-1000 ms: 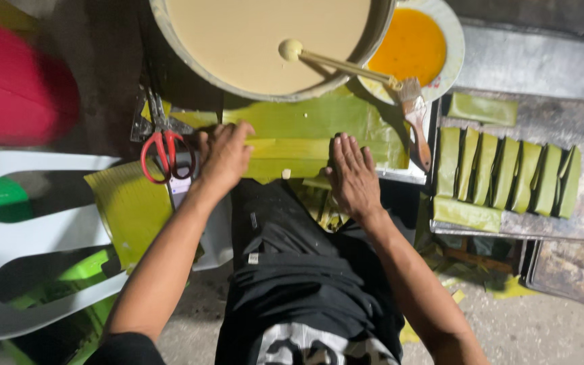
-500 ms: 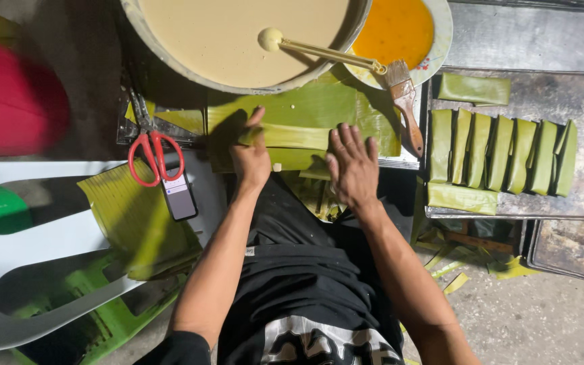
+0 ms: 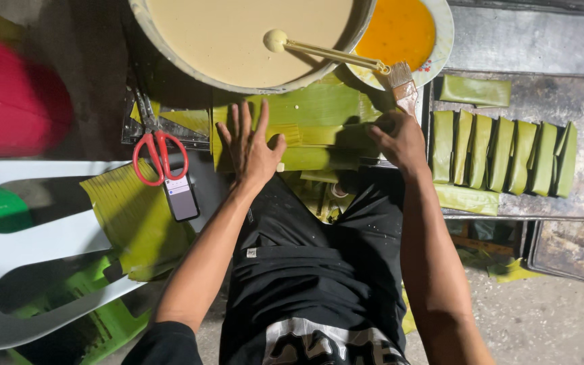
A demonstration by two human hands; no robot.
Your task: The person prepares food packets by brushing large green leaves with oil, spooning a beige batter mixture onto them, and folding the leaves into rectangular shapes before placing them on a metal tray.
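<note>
Left hand: we see our left hand (image 3: pixel 251 145) flat, fingers spread, palm pressed on the banana leaf (image 3: pixel 299 128).
Right hand: our right hand (image 3: pixel 397 138) curls over the leaf's 3 o'clock edge; whether it pinches, we cannot tell.
Banana leaf: spread between both hands, at 6 o'clock of the batter bowl (image 3: pixel 251 34).
Ladle: ladle (image 3: pixel 319 51) rests in the batter.
Brush: brush (image 3: pixel 403 84) lies at 12 o'clock of the right hand, just beside the orange dish (image 3: pixel 403 30).
Scissors: red scissors (image 3: pixel 157 152) at 9 o'clock of the left hand.
Tray: metal tray (image 3: pixel 576 108) at 3 o'clock holds folded leaf parcels (image 3: pixel 501 155).
</note>
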